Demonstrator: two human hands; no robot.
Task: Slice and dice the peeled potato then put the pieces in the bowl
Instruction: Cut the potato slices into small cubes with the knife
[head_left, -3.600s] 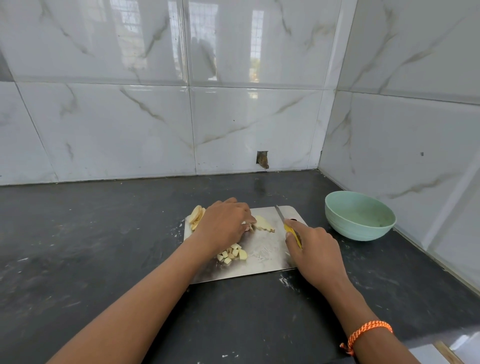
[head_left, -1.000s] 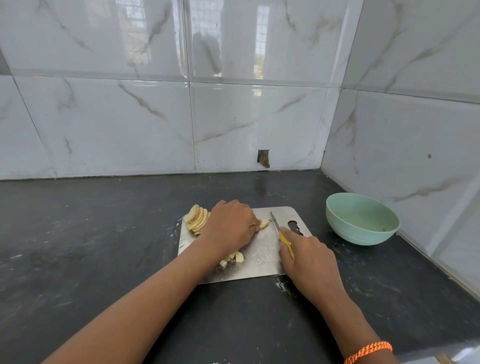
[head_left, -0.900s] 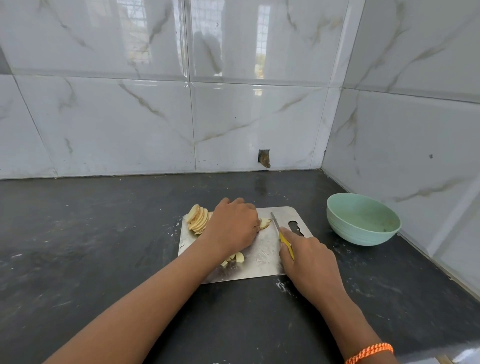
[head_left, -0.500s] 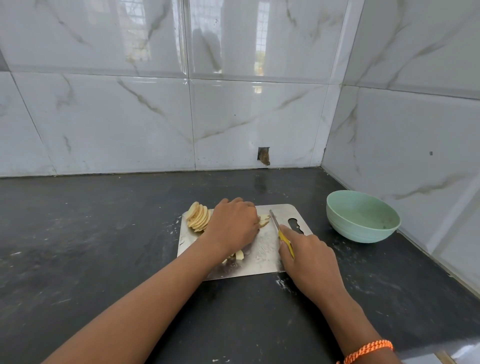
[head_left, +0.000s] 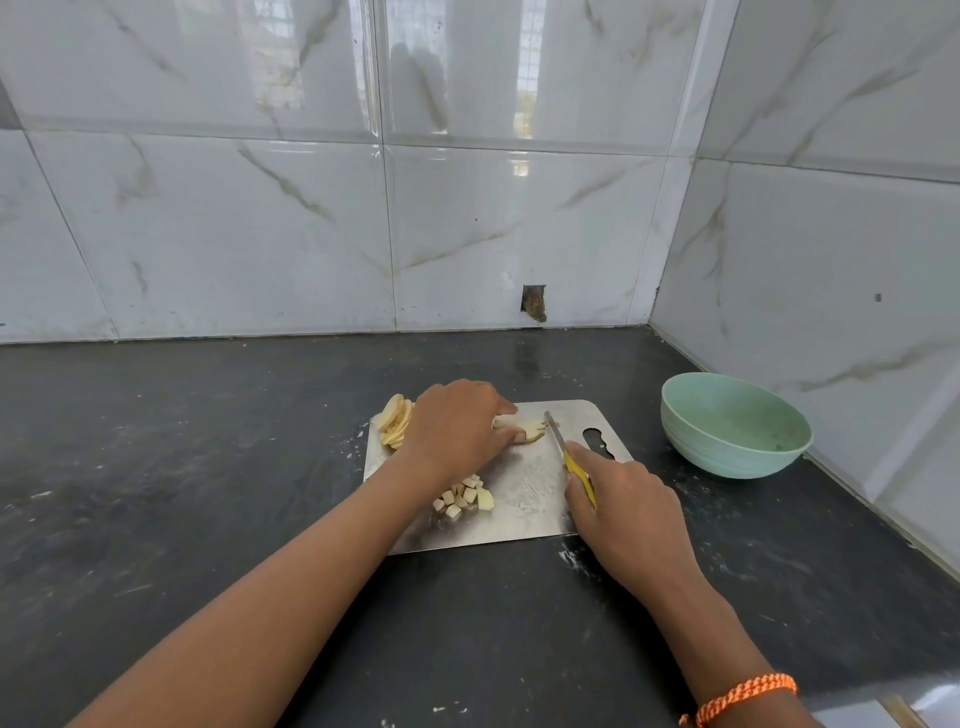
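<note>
Nothing here can be read: no words, labels, brand marks or numbers show on anything in view.

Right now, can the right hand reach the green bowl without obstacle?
Probably yes: the bowl stands just right of the right hand, bare counter between, though that hand grips the knife.
</note>
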